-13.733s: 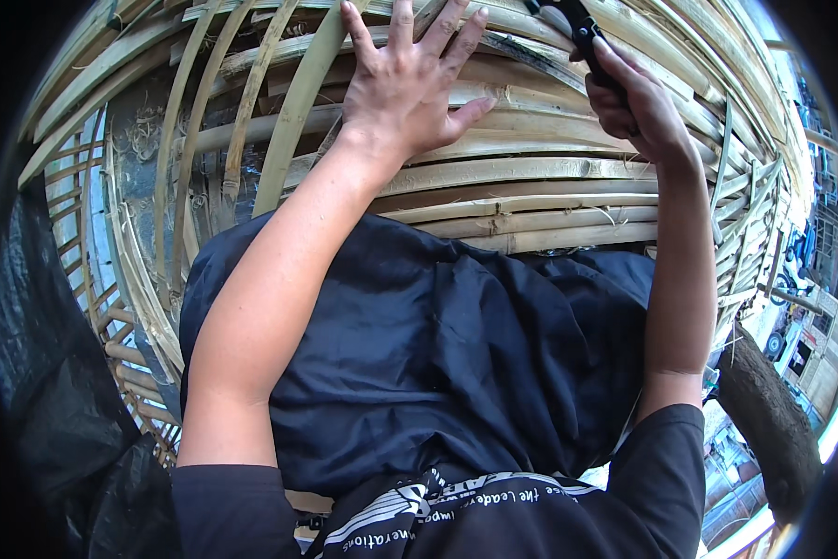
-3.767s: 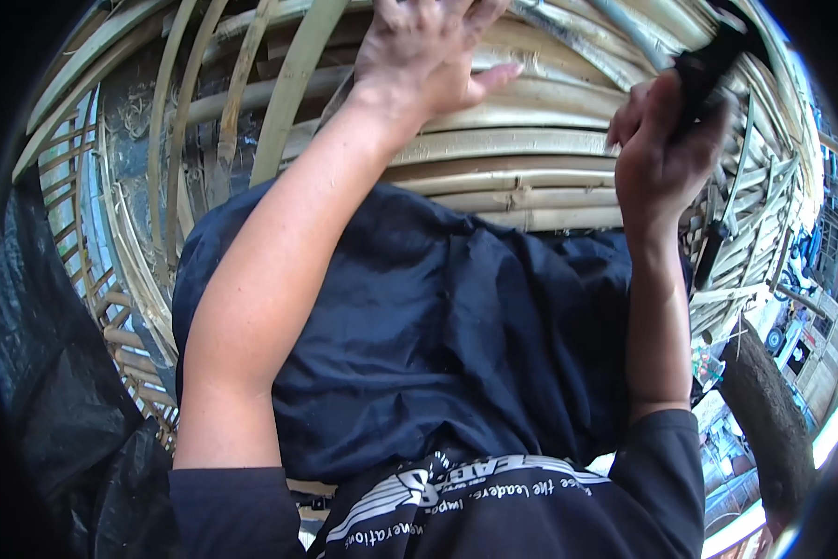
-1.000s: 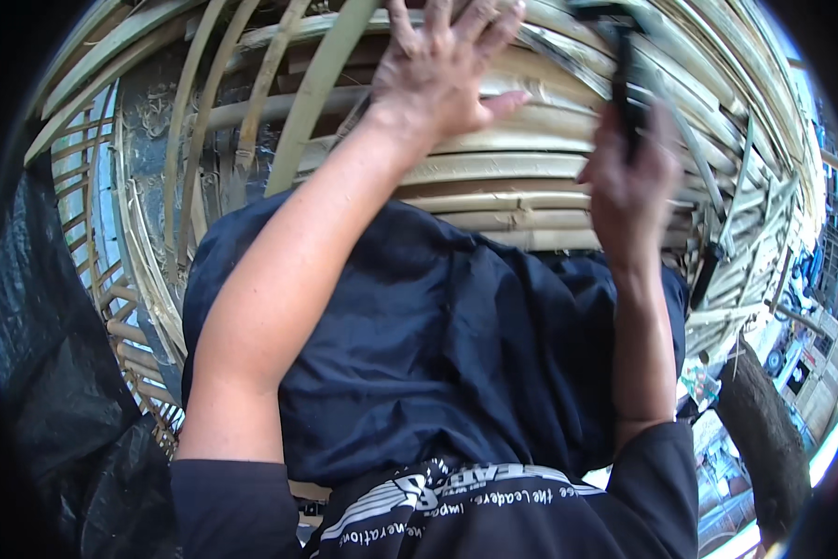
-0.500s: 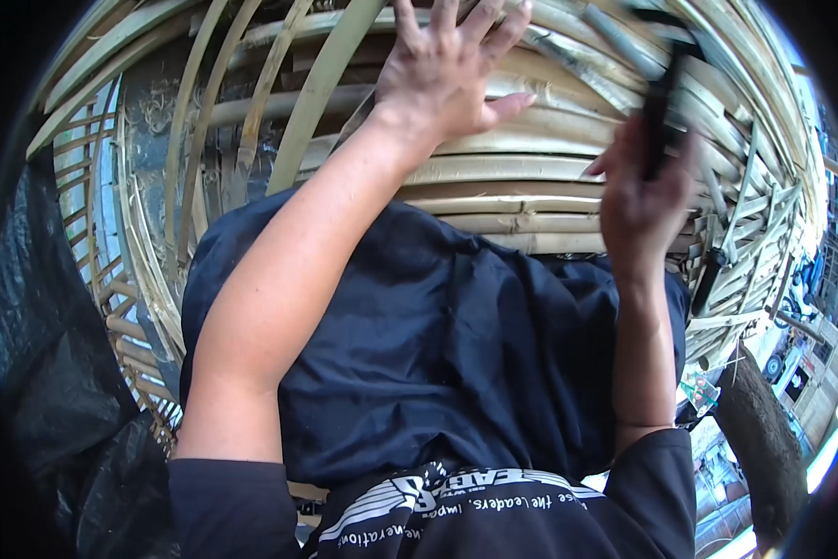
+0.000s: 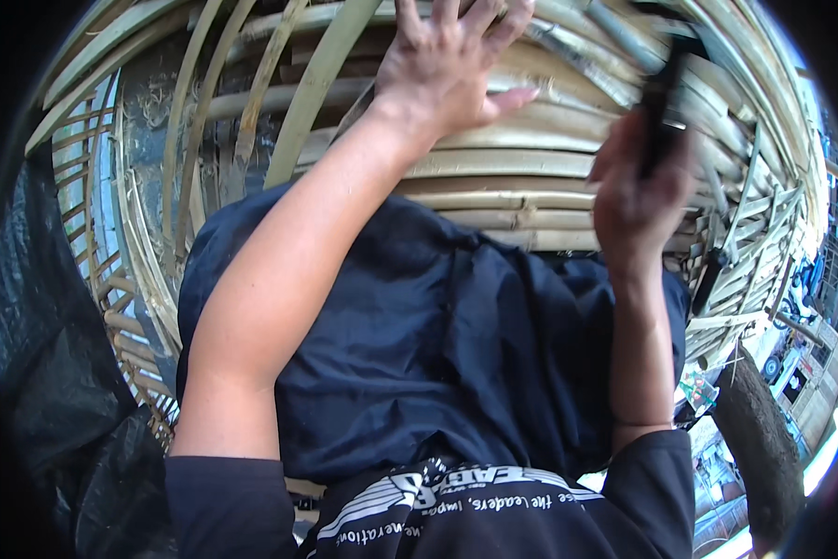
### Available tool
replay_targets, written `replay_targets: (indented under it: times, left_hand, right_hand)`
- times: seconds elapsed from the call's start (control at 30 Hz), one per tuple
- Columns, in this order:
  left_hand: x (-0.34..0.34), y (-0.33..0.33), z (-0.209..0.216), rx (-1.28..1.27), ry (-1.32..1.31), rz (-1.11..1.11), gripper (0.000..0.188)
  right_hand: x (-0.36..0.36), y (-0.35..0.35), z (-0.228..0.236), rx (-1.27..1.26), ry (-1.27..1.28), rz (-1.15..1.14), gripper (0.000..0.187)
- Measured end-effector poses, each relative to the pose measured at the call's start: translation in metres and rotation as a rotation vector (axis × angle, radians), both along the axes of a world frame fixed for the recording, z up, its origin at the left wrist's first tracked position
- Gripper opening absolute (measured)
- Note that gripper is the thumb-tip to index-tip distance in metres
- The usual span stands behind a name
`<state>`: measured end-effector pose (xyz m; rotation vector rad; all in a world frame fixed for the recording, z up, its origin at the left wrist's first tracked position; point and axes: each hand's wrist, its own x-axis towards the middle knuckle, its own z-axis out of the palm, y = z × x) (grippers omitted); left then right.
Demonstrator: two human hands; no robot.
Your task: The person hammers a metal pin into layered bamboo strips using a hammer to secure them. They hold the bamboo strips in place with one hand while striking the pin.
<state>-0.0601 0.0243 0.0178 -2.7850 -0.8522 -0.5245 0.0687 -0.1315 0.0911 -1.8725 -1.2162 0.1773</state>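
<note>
My left hand (image 5: 442,70) lies with fingers spread on the woven bamboo strips (image 5: 512,166), its fingertips close to the top edge of the view. In my right hand (image 5: 644,191) is a black-handled hammer (image 5: 666,88), held upright over the strips on the right; motion blurs its head and my fingers. Long, pale bamboo slats (image 5: 321,88) run crosswise over the weave to the left of my left hand. Some of the weave under both hands is hidden.
A black-handled tool (image 5: 710,279) rests on the weave at right. Dark cloth (image 5: 391,326) covers my lap. A rough log (image 5: 762,447) stands at lower right, black plastic sheeting (image 5: 41,345) hangs at far left, and a bamboo lattice (image 5: 125,317) is beside it.
The hammer and my right hand have shifted slightly, still blurred. My left hand stays spread in nearly the same place.
</note>
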Motion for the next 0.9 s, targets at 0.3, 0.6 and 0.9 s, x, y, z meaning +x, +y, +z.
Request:
replay_targets:
  times: [0.3, 0.6, 0.9]
  left_hand:
    - [0.008, 0.011, 0.000, 0.075, -0.096, 0.001, 0.097]
    - [0.002, 0.002, 0.001, 0.079, -0.074, 0.008, 0.098]
    - [0.002, -0.004, -0.002, -0.009, -0.042, -0.014, 0.096]
  right_hand:
    - [0.017, 0.009, -0.005, 0.115, -0.112, -0.044, 0.013]
    - [0.010, 0.006, -0.006, -0.142, -0.099, 0.040, 0.020]
    - [0.008, 0.009, 0.000, -0.310, -0.187, 0.058, 0.024]
